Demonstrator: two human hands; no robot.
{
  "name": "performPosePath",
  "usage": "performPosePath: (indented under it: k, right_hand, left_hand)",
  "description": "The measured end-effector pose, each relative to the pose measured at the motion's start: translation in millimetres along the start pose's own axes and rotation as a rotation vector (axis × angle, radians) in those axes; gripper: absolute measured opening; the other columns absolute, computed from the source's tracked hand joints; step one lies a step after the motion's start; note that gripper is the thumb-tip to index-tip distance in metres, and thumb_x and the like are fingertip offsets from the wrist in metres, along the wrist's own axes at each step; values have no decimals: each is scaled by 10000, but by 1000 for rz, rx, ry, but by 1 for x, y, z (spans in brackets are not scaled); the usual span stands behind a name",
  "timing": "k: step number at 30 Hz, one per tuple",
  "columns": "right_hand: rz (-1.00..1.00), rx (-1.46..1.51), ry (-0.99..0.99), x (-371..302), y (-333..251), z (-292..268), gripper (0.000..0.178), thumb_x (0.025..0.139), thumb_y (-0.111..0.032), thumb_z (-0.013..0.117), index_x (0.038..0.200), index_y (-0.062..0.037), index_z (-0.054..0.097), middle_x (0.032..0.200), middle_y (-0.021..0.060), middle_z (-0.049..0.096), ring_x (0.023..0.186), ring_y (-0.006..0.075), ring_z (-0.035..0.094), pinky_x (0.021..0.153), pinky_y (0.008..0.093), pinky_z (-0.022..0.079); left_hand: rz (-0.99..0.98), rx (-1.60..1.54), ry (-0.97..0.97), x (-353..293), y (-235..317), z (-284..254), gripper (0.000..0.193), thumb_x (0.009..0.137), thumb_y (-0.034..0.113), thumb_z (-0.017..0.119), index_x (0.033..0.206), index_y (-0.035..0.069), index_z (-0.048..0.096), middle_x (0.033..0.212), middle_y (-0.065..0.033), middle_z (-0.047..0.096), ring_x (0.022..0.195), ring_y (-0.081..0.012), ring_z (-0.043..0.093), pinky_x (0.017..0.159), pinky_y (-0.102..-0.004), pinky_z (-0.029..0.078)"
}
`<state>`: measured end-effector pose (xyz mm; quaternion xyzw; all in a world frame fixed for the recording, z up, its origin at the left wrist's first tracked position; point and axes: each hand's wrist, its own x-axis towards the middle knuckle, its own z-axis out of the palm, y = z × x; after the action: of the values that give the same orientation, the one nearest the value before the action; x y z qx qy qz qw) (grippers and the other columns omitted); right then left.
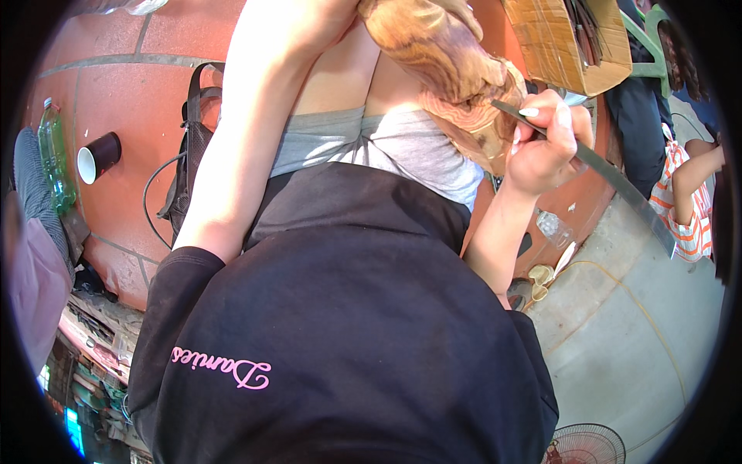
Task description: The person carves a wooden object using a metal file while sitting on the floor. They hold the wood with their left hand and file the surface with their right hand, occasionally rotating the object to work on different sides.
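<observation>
Workshop, woodworking type. Evidence: carved wood piece (433,50), far centre, at the lap; long flat metal tool (627,192), right, tip at the wood; open cardboard box (541,39) of thin dark rods (589,32), far right; another person (684,220), right. Floor: red tiles (100,209), left; grey surface (610,340) crossed by yellow cord (645,313), right. Fittings: caged fan (587,447), near right; jumbled goods (89,387), near left, too small to itemise.

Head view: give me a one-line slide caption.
Right hand holding a long flat metal tool, its tip at a carved wooden piece, cardboard box nearby.
</observation>
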<state>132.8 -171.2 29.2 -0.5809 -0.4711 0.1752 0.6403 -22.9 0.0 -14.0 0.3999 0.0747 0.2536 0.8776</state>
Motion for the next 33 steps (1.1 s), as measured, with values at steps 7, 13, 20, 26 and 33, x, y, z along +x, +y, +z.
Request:
performPosePath:
  k: [7, 13, 20, 26, 33]
  right_hand:
    - [8, -2, 38, 0, -4, 9, 272, 869, -176, 500, 659, -4, 477, 535, 148, 507, 358, 131, 400, 344, 230, 326]
    - [14, -32, 28, 1, -3, 7, 277, 870, -173, 491, 652, -3, 471, 536, 152, 509, 351, 131, 386, 342, 234, 323]
    - [9, 66, 54, 2, -2, 8, 267, 872, -125, 525, 639, -4, 482, 548, 96, 533, 376, 89, 402, 360, 213, 292]
    - [31, 84, 40, 2, -2, 5, 267, 877, -128, 521, 645, 0, 491, 553, 102, 537, 385, 93, 417, 364, 215, 301]
    - [48, 74, 60, 2, -3, 12, 274, 878, -137, 516, 644, 0, 487, 558, 102, 531, 381, 87, 391, 356, 217, 288]
  left_hand:
    - [20, 26, 24, 0, 0, -1, 527, 847, 338, 508, 1062, -139, 572, 996, -246, 655, 946, -308, 643, 901, -371, 482]
    - [33, 44, 45, -5, 8, 7, 520, 842, 336, 513, 1056, -133, 580, 1002, -244, 653, 950, -309, 640, 908, -378, 477]
    - [9, 75, 72, 1, -2, 0, 543, 848, 355, 487, 1064, -135, 576, 1010, -245, 653, 962, -304, 637, 919, -368, 467]
    - [2, 131, 89, -2, 7, 10, 533, 853, 340, 481, 1064, -141, 573, 988, -248, 658, 957, -306, 640, 913, -365, 471]
    - [89, 99, 73, -4, 10, 12, 497, 842, 308, 501, 1019, -147, 591, 969, -246, 660, 919, -310, 654, 884, -367, 495]
